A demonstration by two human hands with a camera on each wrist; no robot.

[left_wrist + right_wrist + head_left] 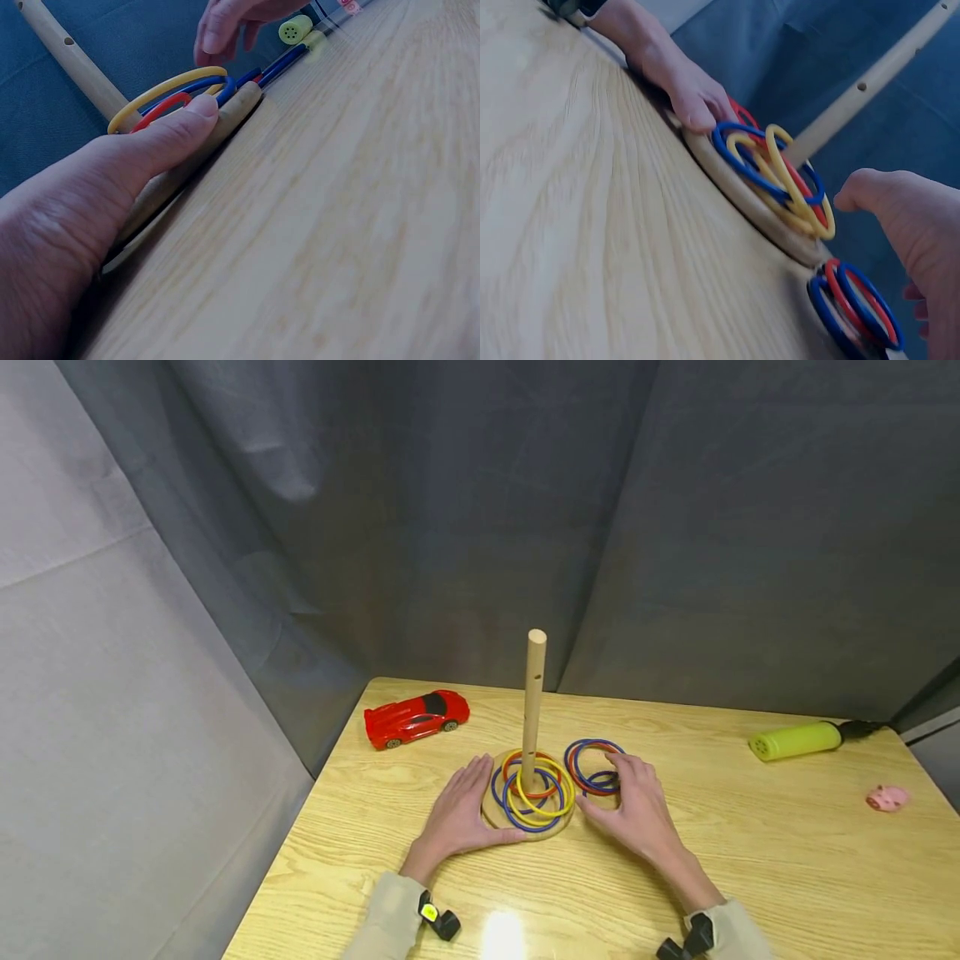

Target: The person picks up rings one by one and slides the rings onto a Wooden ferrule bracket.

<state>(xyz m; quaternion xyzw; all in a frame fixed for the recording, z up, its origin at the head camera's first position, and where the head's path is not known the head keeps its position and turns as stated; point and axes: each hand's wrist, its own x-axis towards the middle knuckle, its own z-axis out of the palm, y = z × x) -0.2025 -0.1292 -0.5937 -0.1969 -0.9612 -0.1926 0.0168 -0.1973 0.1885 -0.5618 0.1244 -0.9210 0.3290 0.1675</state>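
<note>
A wooden peg (532, 710) stands upright on a round wooden base (489, 812). Several yellow, blue and red rings (778, 176) lie loosely heaped around its foot. My left hand (463, 814) holds the base at its left side, the thumb (176, 135) along the near rim and the fingers around the far side. Just right of the base, a small pile of blue and red rings (859, 300) rests on the table. Over that pile hovers my right hand (637, 806), thumb and fingers spread apart, with nothing held between them.
A red toy car (420, 717) sits at the table's back left. Toward the back right lie a yellow-green cylinder (798, 741) with a black end and a pink pig toy (888, 798). Dark grey curtain (465, 527) hangs behind the wooden table (570, 893).
</note>
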